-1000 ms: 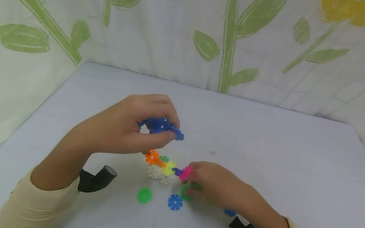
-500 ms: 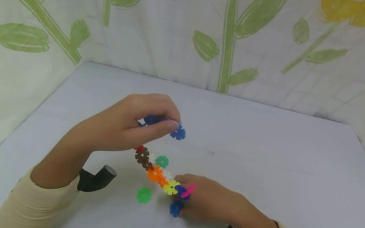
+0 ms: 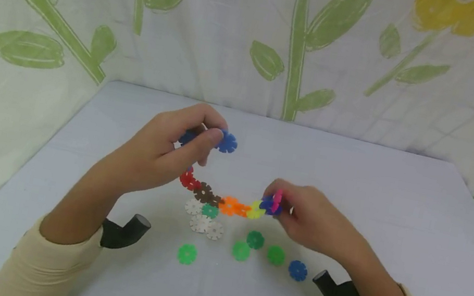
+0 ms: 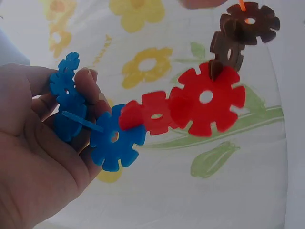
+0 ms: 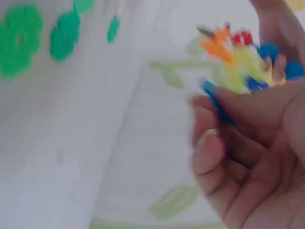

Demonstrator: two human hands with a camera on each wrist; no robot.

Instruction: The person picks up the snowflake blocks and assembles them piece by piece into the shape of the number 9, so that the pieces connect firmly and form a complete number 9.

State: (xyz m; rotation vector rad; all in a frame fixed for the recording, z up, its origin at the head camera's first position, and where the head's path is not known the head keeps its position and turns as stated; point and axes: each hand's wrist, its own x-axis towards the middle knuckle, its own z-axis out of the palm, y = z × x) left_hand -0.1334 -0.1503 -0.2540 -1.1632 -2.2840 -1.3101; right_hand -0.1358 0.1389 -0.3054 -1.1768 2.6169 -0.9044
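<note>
right-wrist view blurred, chain (image 5: 238, 57) indistinct

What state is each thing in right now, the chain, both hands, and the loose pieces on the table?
Chain: linked, lifted off the table, sagging between the hands.
Left hand: pinches the chain's blue end.
Right hand: pinches the chain's pink and blue end.
Green pieces: loose, flat on the table.
Blue piece: loose, flat.
White pieces: flat beneath the chain; whether joined, unclear.
</note>
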